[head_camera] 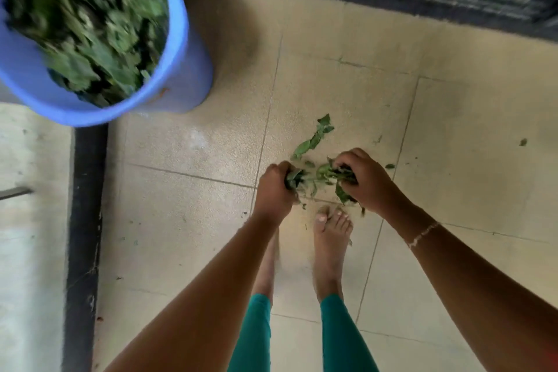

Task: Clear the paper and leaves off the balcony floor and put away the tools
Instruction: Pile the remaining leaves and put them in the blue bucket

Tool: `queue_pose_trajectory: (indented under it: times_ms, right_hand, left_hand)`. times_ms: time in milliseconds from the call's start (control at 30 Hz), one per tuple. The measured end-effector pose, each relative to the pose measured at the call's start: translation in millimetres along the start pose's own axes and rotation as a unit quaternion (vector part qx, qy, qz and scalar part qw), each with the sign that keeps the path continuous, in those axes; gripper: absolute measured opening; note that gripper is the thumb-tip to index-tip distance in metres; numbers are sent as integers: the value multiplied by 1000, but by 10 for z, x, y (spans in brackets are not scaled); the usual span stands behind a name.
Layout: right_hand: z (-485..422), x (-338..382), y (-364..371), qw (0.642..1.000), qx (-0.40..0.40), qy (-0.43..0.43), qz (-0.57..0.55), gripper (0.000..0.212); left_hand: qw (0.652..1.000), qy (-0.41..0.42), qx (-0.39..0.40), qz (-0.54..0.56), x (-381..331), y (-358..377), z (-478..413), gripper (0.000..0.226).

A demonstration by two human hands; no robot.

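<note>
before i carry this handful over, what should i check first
1. Left hand grip on the pile of green leaves: ok, fingers curled round one end.
2. Right hand grip: ok, fingers curled round the other end.
3. Everything picked up: not ok, a loose green leafy sprig lies on the beige tiled floor just beyond the hands.
4. Round blue plastic bucket upright and open: ok.
5. Room left in the bucket: cannot tell, its leaf load is blurred.
6. Floor between hands and bucket free of obstacles: ok.
</note>
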State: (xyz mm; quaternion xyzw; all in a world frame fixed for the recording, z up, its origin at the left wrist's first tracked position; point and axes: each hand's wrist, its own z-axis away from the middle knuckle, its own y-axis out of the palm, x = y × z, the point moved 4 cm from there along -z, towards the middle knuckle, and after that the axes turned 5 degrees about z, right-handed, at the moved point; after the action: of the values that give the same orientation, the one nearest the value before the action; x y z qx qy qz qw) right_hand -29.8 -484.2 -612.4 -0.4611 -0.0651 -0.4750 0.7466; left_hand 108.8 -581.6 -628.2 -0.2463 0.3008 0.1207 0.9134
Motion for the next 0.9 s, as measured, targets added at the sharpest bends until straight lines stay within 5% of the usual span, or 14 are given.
queue_pose_trajectory:
  times_ms: [167, 333, 467, 600, 767, 833, 900]
  right_hand:
    - [52, 713, -650, 996, -18, -53, -73, 26]
    - [-137, 1741, -1159, 983, -14, -152, -99, 41]
    - [-559, 2573, -1317, 971, -60, -214, -93, 29]
    - [-1150, 3258, -1215, 963, -80, -251, -59, 36]
    - [-1563, 3653, -983, 974, -2, -225, 33, 48]
    - [-1589, 3629, -916, 977, 53, -204, 29, 47]
    - [-1592, 3541, -955, 979, 26, -199, 33, 40]
  left_hand:
    - [976, -8, -42, 215, -405, -534, 299, 20]
    - [943, 67, -154, 287, -751, -1448, 442, 47]
    - [923, 154, -271, 224, -917, -2368, 452, 42]
    - [928, 85, -354, 81, -795, -3124, 162, 33]
    - [968, 11, -251, -13, -620, -3399, -135, 65]
    - [974, 3, -224, -33, -556, -3370, -128, 68]
    - [967, 9, -247, -59, -507, -3319, -48, 62]
